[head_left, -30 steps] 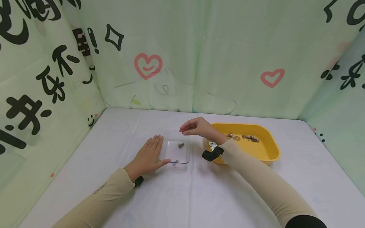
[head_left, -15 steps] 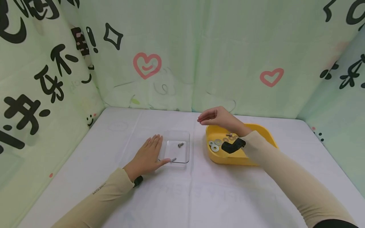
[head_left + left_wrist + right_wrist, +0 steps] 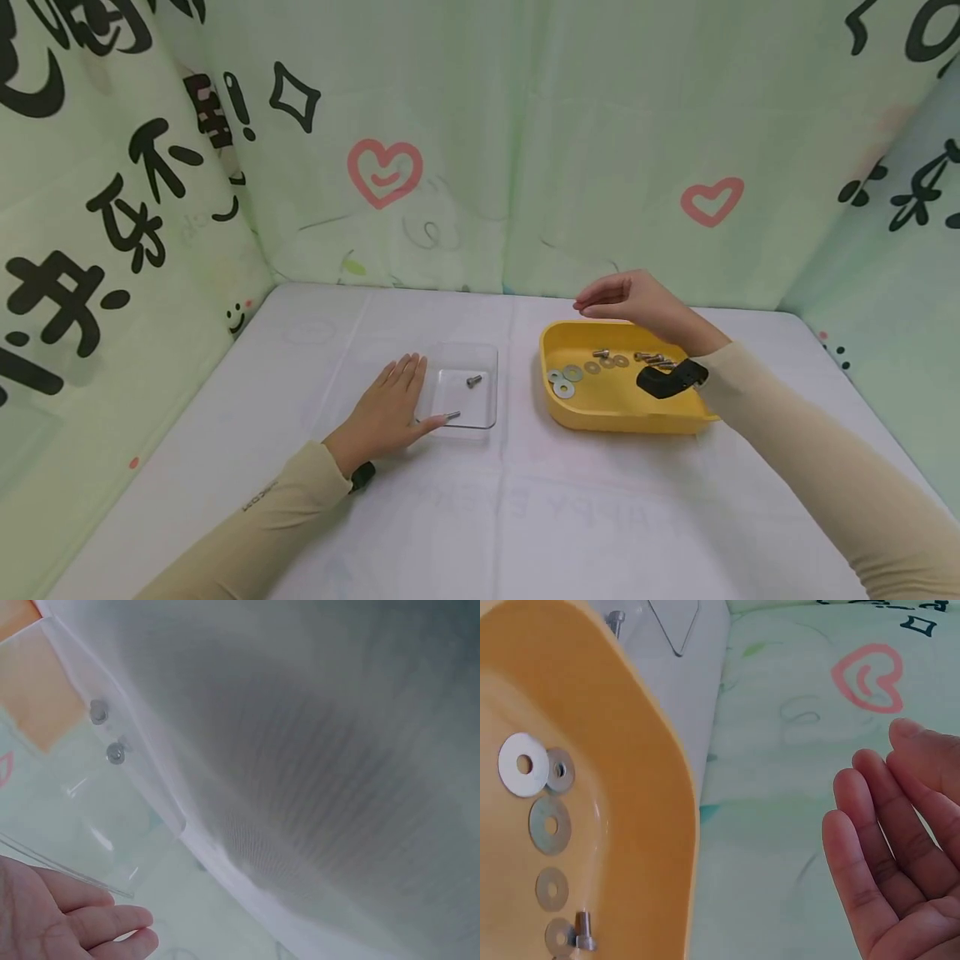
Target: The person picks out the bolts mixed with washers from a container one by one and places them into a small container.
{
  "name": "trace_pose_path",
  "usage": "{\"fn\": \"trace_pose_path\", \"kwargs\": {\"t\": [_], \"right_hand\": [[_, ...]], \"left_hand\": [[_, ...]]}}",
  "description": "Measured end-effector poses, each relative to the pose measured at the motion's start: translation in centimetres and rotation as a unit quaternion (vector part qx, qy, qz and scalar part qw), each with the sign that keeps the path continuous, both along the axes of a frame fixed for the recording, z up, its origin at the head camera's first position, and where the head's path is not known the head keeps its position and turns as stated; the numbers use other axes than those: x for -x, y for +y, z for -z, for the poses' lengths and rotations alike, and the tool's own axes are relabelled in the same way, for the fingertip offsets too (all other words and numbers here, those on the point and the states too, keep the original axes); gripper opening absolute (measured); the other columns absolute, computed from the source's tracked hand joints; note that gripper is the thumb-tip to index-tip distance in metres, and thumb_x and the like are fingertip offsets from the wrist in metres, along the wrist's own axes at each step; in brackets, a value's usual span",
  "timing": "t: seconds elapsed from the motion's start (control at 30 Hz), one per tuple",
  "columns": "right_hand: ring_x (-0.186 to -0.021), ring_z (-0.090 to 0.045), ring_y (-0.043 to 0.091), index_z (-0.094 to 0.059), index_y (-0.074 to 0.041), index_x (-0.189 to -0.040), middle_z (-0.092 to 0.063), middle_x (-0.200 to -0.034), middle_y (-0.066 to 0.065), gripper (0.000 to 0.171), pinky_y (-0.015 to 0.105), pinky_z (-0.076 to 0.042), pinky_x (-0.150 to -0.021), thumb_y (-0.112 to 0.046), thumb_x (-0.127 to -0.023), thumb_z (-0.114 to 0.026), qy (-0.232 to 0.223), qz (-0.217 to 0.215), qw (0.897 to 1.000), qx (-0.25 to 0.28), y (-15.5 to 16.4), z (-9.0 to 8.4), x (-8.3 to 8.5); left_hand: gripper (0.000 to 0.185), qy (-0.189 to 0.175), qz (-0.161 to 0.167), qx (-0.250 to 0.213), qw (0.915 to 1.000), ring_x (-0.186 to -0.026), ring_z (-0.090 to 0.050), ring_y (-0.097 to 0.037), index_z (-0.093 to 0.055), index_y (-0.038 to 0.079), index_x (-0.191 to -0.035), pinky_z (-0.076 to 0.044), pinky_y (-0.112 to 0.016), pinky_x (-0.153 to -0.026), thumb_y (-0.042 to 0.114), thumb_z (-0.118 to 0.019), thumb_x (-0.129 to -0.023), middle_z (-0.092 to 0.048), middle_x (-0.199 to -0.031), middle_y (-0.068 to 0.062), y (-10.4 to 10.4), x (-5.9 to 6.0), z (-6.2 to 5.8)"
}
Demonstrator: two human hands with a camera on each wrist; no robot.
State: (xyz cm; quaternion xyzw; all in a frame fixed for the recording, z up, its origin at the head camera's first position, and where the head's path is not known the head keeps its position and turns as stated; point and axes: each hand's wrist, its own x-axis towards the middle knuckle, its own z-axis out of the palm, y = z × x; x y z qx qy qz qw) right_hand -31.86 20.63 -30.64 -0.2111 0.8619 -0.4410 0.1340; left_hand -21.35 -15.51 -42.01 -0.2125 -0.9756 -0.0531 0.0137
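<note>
My left hand (image 3: 390, 410) lies flat on the white table, its fingers straight and its thumb touching the left edge of a clear plastic tray (image 3: 483, 360). Two small bolts (image 3: 473, 381) lie in that tray. My right hand (image 3: 626, 298) hovers open and holding nothing above the far rim of the yellow tray (image 3: 600, 413). The right wrist view shows its straight fingers (image 3: 870, 862) beside the yellow tray (image 3: 630, 750). Inside the yellow tray lie several washers (image 3: 573, 372) and a few bolts (image 3: 651, 358).
Green printed curtains (image 3: 480, 150) close off the table on the left, back and right. The white tablecloth (image 3: 525, 517) stretches bare toward me. A black wrist camera (image 3: 663, 381) sits on my right forearm over the yellow tray.
My right hand moved to the right, from over the clear tray to above the yellow tray's far rim. My left hand stayed put.
</note>
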Motion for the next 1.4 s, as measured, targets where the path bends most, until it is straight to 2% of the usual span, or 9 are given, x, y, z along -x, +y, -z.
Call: {"fn": "trace_pose_path", "kwargs": {"t": [0.2,0.4,0.5,0.6,0.73,0.93,1.03,1.2,1.4], "right_hand": [[-0.094,-0.065,0.003,-0.062,0.0,-0.117,-0.07,-0.103,-0.003,0.038,0.013,-0.051,-0.085,-0.025,-0.089,-0.066,0.01,0.022,0.999,-0.03,2.5,0.3,0.0],[-0.092,-0.065,0.001,-0.062,-0.001,-0.119,-0.068,-0.113,0.012,0.042,0.016,-0.052,-0.086,-0.029,-0.089,-0.065,0.001,0.049,0.997,-0.054,4.5,1.7,0.5],[-0.097,-0.066,0.008,-0.061,-0.001,-0.12,-0.065,-0.118,0.018,0.043,0.017,-0.052,-0.087,-0.03,-0.089,-0.065,-0.007,0.054,0.997,-0.058,5.3,2.8,0.9],[-0.105,-0.065,0.02,-0.06,0.0,-0.122,-0.062,-0.121,0.021,0.044,0.024,-0.052,-0.092,-0.03,-0.089,-0.065,-0.015,0.058,0.996,-0.061,5.7,3.8,1.2],[-0.108,-0.063,0.027,-0.059,0.001,-0.122,-0.061,-0.121,0.023,0.042,0.031,-0.051,-0.094,-0.026,-0.09,-0.064,-0.018,0.059,0.996,-0.066,5.9,4.7,1.6],[-0.106,-0.064,0.029,-0.063,0.002,-0.116,-0.064,-0.116,0.022,0.036,0.02,-0.053,-0.086,-0.023,-0.09,-0.064,-0.006,0.046,0.996,-0.078,6.0,5.4,2.3],[-0.103,-0.066,0.024,-0.065,0.0,-0.114,-0.067,-0.113,0.02,0.035,0.018,-0.053,-0.083,-0.024,-0.089,-0.066,-0.003,0.043,0.995,-0.091,6.0,5.8,2.7],[-0.096,-0.066,0.006,-0.067,-0.003,-0.115,-0.069,-0.111,0.015,0.04,0.019,-0.053,-0.082,-0.031,-0.086,-0.068,-0.011,0.039,0.994,-0.104,6.1,6.8,3.1],[-0.093,-0.065,-0.001,-0.065,-0.001,-0.118,-0.068,-0.114,0.016,0.039,0.03,-0.055,-0.084,-0.026,-0.087,-0.067,-0.024,0.019,0.994,-0.102,5.9,7.5,3.3]], "left_hand": [[0.089,-0.001,-0.001,-0.004,1.0,-0.145,-0.018,-0.034,-0.019,-0.008,-0.146,-0.016,-0.047,-0.119,0.059,-0.042,-0.092,-0.022,-0.153,-0.024,0.0,0.0,0.0],[0.088,0.001,-0.001,-0.006,1.0,-0.144,-0.019,-0.035,-0.021,-0.009,-0.145,-0.017,-0.048,-0.118,0.057,-0.046,-0.092,-0.024,-0.153,-0.024,-0.1,0.1,0.0],[0.088,-0.002,-0.002,-0.005,1.0,-0.144,-0.019,-0.035,-0.02,-0.009,-0.146,-0.016,-0.047,-0.119,0.057,-0.045,-0.092,-0.023,-0.153,-0.024,-0.1,0.1,0.0],[0.088,-0.004,0.0,-0.006,1.0,-0.144,-0.019,-0.034,-0.02,-0.008,-0.146,-0.016,-0.047,-0.119,0.057,-0.045,-0.092,-0.023,-0.153,-0.024,-0.2,0.2,0.0],[0.088,-0.006,0.001,-0.009,0.9999,-0.145,-0.018,-0.034,-0.019,-0.008,-0.146,-0.016,-0.047,-0.119,0.057,-0.044,-0.092,-0.022,-0.153,-0.024,-0.2,0.2,-0.1],[0.088,-0.012,0.0,-0.014,0.9998,-0.145,-0.018,-0.035,-0.019,-0.008,-0.146,-0.016,-0.047,-0.119,0.058,-0.043,-0.093,-0.022,-0.153,-0.024,-0.1,0.1,-0.2],[0.089,-0.018,-0.002,-0.015,0.9997,-0.145,-0.017,-0.035,-0.018,-0.008,-0.146,-0.015,-0.047,-0.119,0.059,-0.042,-0.093,-0.021,-0.154,-0.024,-0.1,0.1,-0.1],[0.089,-0.027,-0.004,-0.016,0.9995,-0.145,-0.016,-0.034,-0.017,-0.008,-0.147,-0.014,-0.047,-0.119,0.058,-0.042,-0.093,-0.02,-0.154,-0.024,-0.1,0.1,-0.1],[0.089,-0.03,-0.007,-0.017,0.9994,-0.145,-0.016,-0.034,-0.016,-0.007,-0.147,-0.014,-0.047,-0.119,0.058,-0.042,-0.093,-0.018,-0.154,-0.024,-0.1,0.1,-0.3]]}}
